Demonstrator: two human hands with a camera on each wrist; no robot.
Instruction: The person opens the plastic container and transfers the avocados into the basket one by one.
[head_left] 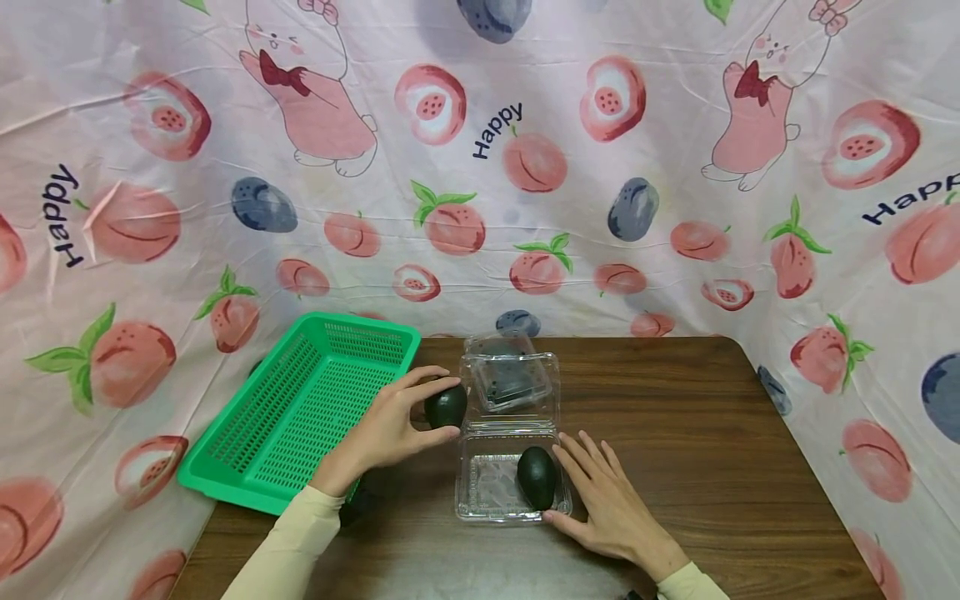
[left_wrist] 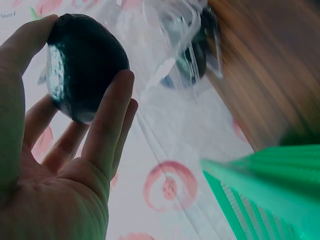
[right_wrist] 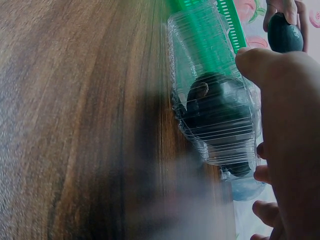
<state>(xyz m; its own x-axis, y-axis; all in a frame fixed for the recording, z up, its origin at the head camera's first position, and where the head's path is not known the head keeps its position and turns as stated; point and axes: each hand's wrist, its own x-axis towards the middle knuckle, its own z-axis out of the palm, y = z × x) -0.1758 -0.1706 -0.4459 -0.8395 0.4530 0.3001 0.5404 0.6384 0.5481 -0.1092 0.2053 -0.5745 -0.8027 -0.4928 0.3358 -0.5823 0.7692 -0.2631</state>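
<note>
My left hand point(head_left: 390, 421) grips a dark green avocado point(head_left: 446, 406) between thumb and fingers, held up beside a clear plastic clamshell box point(head_left: 480, 500). In the left wrist view the fingers wrap the sides of the avocado point(left_wrist: 87, 67). The clamshell stands with its lid folded back, and a second avocado point(head_left: 537, 477) lies in the right part of its base. My right hand point(head_left: 607, 500) has its fingers spread along the box's right side, thumb at the front right corner. In the right wrist view the thumb touches the rim of the box point(right_wrist: 200, 30).
A green slotted basket point(head_left: 300, 417) stands at the left of the wooden table point(head_left: 675, 408). Behind the clamshell's lid sits another clear box point(head_left: 506, 375) with something dark inside. A fruit-print cloth point(head_left: 480, 192) hangs round the back and sides.
</note>
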